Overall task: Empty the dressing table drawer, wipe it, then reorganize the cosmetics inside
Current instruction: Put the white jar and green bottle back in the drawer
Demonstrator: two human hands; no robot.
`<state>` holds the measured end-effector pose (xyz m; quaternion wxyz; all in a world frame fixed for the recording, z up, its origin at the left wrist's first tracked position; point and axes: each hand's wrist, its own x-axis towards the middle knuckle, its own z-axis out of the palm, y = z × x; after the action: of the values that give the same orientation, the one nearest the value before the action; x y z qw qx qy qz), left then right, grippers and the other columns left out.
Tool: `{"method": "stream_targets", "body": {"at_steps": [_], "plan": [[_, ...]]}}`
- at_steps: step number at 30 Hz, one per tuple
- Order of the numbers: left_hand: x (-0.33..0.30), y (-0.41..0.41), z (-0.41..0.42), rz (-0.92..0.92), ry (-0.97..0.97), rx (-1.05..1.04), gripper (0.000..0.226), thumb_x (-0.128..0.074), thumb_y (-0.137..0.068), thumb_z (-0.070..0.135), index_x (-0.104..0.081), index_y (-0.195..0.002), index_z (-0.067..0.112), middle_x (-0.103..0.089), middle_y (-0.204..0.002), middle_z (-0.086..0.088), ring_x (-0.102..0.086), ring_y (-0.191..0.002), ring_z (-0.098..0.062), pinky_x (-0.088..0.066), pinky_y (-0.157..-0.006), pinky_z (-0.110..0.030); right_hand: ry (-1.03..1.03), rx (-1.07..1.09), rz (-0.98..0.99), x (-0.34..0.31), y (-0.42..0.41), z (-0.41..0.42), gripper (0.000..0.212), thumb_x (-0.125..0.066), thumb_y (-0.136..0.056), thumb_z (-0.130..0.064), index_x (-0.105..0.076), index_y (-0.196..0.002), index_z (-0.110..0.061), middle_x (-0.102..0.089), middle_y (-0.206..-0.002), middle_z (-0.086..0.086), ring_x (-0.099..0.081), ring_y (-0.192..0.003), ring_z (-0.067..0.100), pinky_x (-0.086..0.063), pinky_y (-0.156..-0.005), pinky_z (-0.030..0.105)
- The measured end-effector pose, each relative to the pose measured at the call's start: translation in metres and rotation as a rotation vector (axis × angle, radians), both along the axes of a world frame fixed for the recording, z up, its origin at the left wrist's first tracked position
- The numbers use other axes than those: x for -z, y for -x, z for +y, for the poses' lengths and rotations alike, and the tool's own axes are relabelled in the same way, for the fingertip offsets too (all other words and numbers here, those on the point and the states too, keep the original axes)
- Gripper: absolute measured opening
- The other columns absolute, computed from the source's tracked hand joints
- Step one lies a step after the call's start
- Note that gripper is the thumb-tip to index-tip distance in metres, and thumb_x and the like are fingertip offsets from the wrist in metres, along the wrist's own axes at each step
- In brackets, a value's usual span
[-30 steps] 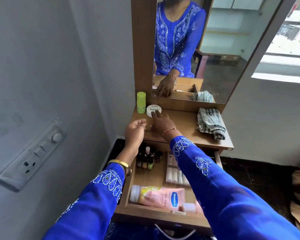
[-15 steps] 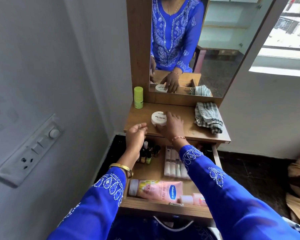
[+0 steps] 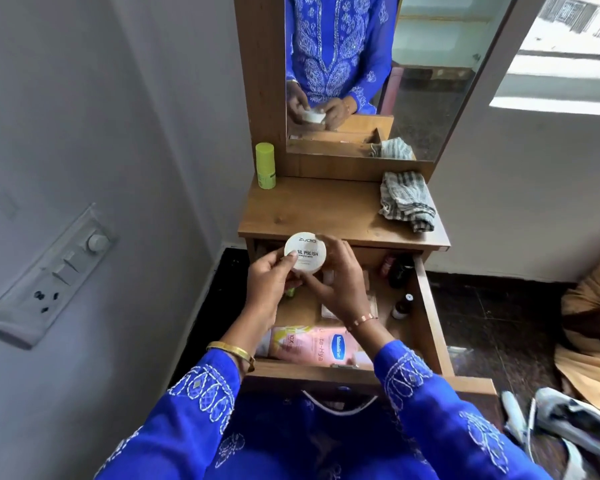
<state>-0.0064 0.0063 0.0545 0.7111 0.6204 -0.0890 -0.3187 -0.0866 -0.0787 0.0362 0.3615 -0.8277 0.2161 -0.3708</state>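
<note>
A round white nail polish remover jar [image 3: 305,252] is held above the open wooden drawer [image 3: 430,306]. My left hand [image 3: 269,282] grips its left side with the thumb on the lid. My right hand [image 3: 340,282] curls round its right side and underside. Inside the drawer lie a pink lotion tube [image 3: 309,344], small dark bottles [image 3: 400,271] at the back right and white packets [image 3: 329,310] partly hidden under my hands. A green stick [image 3: 265,166] stands on the tabletop [image 3: 326,209] at the back left.
A striped grey cloth [image 3: 406,200] lies on the right of the tabletop, below the mirror [image 3: 413,64]. A switchboard [image 3: 49,275] is on the left wall. Bags and fabric [image 3: 568,427] sit on the dark floor at right.
The white jar was lifted off the tabletop by my right hand and brought over the drawer. My left hand has come up and taken hold of it too.
</note>
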Motion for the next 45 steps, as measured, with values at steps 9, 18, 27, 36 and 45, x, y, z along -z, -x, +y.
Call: {"method": "stream_targets", "body": {"at_steps": [9,18,27,36,45], "plan": [[0.03,0.009,0.026,-0.159,-0.166,-0.018,0.023,-0.055,-0.091,0.017,-0.065,-0.11,0.01,-0.07,-0.095,-0.008,-0.067,-0.087,-0.019,-0.057,-0.076,-0.029,-1.054,0.035,0.009,-0.001,0.014,0.006,0.022,-0.062,-0.084,-0.001,-0.061,-0.105,0.001,-0.065,-0.086,0.01,-0.061,-0.068,0.017,-0.049,-0.047,0.019],[0.04,-0.005,0.037,-0.017,-0.074,-0.31,0.022,-0.046,-0.093,0.011,-0.065,-0.102,0.004,-0.067,-0.081,-0.006,-0.065,-0.071,-0.015,-0.054,-0.06,-0.018,-1.241,0.095,0.32,0.028,0.003,0.005,0.018,-0.061,-0.084,0.003,-0.052,-0.098,-0.001,-0.06,-0.091,0.022,-0.06,-0.061,0.024,-0.053,-0.037,0.026],[0.041,-0.003,0.037,-0.03,-0.063,-0.296,0.018,-0.047,-0.092,0.008,-0.065,-0.094,0.008,-0.067,-0.081,-0.006,-0.065,-0.071,-0.015,-0.055,-0.06,-0.017,-1.002,0.085,0.479,0.051,-0.03,0.02,0.026,-0.07,-0.079,-0.003,-0.048,-0.069,-0.013,-0.061,-0.08,0.011,-0.066,-0.074,0.029,-0.057,-0.069,0.041],[0.043,-0.005,0.036,0.002,-0.049,-0.317,0.019,-0.047,-0.092,0.008,-0.066,-0.094,0.006,-0.067,-0.079,-0.007,-0.065,-0.069,-0.015,-0.054,-0.056,-0.017,-0.738,0.07,0.614,0.062,-0.033,0.021,0.028,-0.067,-0.073,0.004,-0.053,-0.058,-0.015,-0.056,-0.064,0.001,-0.055,-0.076,0.019,-0.047,-0.062,0.032],[0.037,-0.001,0.037,-0.027,-0.069,-0.303,0.02,-0.047,-0.092,0.009,-0.065,-0.085,0.015,-0.067,-0.08,-0.005,-0.065,-0.071,-0.015,-0.054,-0.064,-0.022,-0.614,0.083,0.507,0.055,-0.032,0.024,0.018,-0.056,-0.078,0.004,-0.063,-0.065,-0.006,-0.061,-0.068,0.008,-0.06,-0.076,0.026,-0.054,-0.077,0.039]]}}
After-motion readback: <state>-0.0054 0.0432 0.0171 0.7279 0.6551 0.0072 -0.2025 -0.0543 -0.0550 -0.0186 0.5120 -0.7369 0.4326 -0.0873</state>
